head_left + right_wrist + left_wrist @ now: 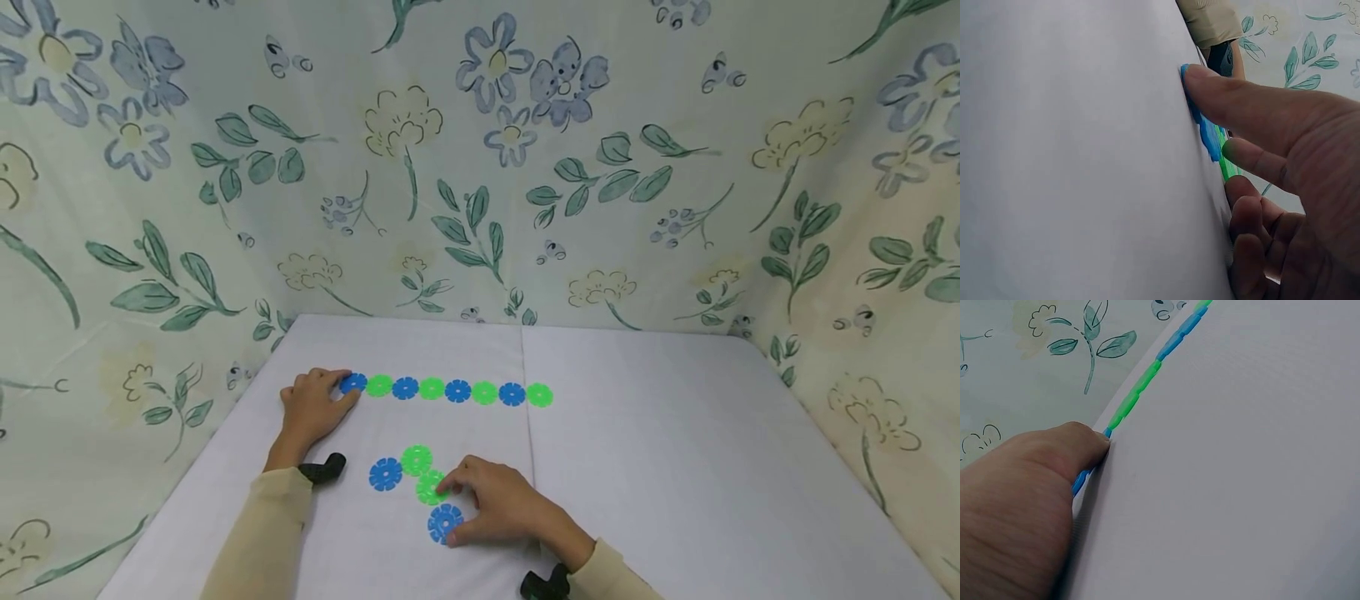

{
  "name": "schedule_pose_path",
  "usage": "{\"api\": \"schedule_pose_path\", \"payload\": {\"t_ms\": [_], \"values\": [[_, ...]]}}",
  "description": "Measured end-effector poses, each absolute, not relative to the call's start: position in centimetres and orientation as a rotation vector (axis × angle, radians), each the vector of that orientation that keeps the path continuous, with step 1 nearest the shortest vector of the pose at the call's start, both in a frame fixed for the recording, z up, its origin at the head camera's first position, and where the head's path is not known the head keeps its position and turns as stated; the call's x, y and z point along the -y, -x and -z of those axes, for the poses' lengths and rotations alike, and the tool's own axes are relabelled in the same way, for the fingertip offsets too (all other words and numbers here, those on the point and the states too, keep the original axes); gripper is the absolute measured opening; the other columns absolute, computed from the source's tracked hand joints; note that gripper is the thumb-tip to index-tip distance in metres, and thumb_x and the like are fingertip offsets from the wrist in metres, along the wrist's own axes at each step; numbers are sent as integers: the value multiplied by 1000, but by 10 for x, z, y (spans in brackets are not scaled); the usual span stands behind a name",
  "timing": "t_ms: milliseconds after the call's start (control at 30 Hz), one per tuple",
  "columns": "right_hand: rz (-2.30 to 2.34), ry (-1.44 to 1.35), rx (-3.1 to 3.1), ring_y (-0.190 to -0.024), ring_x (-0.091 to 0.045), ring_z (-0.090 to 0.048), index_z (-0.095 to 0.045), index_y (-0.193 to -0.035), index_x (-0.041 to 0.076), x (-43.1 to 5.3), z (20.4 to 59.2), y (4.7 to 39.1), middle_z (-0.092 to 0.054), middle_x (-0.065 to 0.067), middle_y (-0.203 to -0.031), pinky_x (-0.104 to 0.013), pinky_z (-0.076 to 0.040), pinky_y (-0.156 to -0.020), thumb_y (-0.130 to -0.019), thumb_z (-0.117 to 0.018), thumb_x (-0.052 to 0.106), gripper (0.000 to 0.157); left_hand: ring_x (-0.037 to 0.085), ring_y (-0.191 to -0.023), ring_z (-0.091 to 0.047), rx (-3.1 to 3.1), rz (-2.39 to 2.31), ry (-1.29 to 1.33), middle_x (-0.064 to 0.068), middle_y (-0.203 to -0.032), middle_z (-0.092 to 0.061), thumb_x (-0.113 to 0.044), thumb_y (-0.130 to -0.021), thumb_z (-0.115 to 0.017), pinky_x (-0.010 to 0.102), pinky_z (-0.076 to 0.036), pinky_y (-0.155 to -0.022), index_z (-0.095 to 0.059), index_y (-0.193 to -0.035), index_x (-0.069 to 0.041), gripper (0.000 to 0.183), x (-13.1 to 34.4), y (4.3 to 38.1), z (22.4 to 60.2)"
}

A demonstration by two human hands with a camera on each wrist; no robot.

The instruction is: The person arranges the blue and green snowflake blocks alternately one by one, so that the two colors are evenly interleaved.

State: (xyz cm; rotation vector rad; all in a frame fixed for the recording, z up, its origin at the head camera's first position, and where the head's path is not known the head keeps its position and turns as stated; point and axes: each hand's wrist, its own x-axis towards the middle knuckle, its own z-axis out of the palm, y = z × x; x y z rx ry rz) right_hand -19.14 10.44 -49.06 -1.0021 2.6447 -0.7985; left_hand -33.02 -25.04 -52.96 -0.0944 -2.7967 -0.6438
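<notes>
A row of eight notched plastic discs [457, 391] lies across the far part of the table, joined edge to edge and alternating blue and green from the blue end disc [351, 384] on the left to the green end disc [540, 395] on the right. The left hand [311, 408] grips that blue end disc, its thumb and index finger nearly together across it, the thumb on the near edge and the index finger on the far one; the other fingers bend in beside them.

Nearer the person are four loose discs. A blue loose disc [386, 474] sits just beside the upper green disc [417, 460], and below that the lower green disc [428, 493] follows, its edge meeting the upper one. Closest to the person lies the near blue disc [444, 523].

The right hand [504, 502] is partly spread over this last pair: its thumb touches the near blue disc at the near edge, while the index fingertip is over the lower green disc. Whether the thumb and finger pinch anything, I cannot tell. The remaining fingers are bent.

Each wrist wears a dark device, the left device [322, 469] and the right device [546, 583], beside beige sleeves [262, 525]. White cloth [660, 450] covers the table, and a floral curtain [637, 250] surrounds it.
</notes>
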Motion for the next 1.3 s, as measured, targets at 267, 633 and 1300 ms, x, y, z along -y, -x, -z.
{"api": "schedule_pose_path", "payload": {"t_ms": [267, 633, 1300], "values": [[772, 1022, -2647, -75, 4, -47, -67, -120, 34, -104, 490, 191, -58, 16, -107, -17, -40, -68, -72, -86, 51, 55, 41, -119, -48, 2801, 650, 95, 19, -130, -59, -46, -93, -65, 63, -27, -92, -62, -135, -18, 51, 250, 328, 527], [799, 1033, -2632, -74, 2, -46, -69, -110, 35, -106, 490, 193, -58, 16, -106, -18, -39, -67, -72, -86, 52, 45, 41, -119, -48, 2801, 644, 102, 19, -130, -59, -46, -93, -65, 63, -27, -93, -62, -135, -17, 51, 248, 328, 523], [748, 1138, -2659, -74, 6, -45, -71, -109, 33, -107, 490, 190, -58, 18, -101, -15, -38, -65, -74, -84, 52, 41, 41, -118, -48, 2789, 633, 95, 20, -130, -59, -46, -93, -66, 63, -27, -92, -62, -135, -17, 51, 248, 325, 525]]}}
